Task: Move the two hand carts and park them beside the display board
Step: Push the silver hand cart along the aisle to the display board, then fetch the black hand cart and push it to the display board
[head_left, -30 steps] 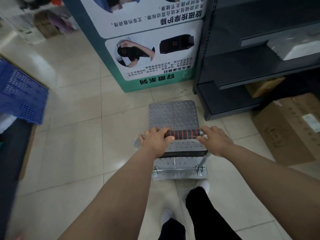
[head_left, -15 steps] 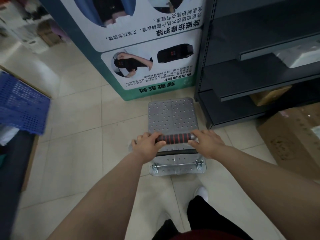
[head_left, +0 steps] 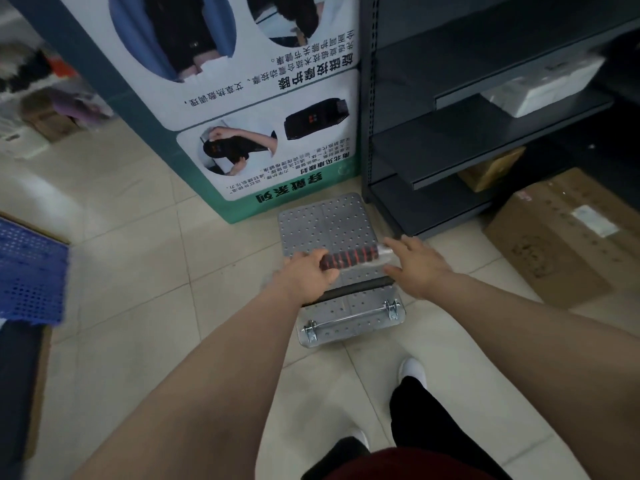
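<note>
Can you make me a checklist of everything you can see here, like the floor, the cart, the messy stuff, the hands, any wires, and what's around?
Surface: pale tiled floor, bare around the cart.
Job's things: one hand cart, grey dotted deck, its far edge close to the display board; contact cannot be told. No second cart in view.
Clutter: cardboard box on the floor at right; blue plastic crate at left.
Hands: left hand closed on the red-and-black handle grip; right hand open, fingers spread, off the grip.
Cables: nothing seen.
Surroundings: dark metal shelving right of the board, holding a white package.
</note>
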`<action>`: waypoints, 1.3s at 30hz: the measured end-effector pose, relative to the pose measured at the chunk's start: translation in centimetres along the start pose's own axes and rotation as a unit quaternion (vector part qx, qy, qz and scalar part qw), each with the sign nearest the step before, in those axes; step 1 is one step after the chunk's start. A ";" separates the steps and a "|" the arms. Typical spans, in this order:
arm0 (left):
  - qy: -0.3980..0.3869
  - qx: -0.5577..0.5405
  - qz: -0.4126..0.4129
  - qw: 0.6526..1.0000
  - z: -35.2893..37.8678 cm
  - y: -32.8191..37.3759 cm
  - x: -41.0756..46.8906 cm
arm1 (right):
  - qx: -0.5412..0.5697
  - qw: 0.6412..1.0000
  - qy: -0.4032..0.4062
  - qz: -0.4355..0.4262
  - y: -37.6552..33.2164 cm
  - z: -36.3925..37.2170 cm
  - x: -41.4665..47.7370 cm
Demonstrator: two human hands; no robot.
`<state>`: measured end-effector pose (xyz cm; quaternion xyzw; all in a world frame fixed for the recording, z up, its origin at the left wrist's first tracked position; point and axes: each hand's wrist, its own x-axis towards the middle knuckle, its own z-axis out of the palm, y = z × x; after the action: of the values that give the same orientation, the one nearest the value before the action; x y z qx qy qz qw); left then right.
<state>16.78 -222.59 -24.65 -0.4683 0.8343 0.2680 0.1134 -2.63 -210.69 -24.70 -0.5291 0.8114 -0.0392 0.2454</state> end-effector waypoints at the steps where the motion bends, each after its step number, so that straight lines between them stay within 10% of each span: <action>1: 0.001 0.010 0.022 1.000 -0.1 0.5 -0.2 | 0.001 1.000 0.005 0.008 0.1 0.1 -1.0; 17: -0.118 0.378 0.358 0.845 9.7 23.4 -6.8 | 0.030 0.960 0.041 0.274 12.2 4.5 -26.9; 39: -0.145 0.365 0.770 0.502 42.2 66.4 -45.6 | 0.171 0.647 0.254 0.698 34.8 10.1 -80.1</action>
<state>-17.26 -138.62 -17.00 0.4880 0.8610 -0.0147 0.1427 -1.79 -123.25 -16.21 0.2758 0.9501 -0.1274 0.0709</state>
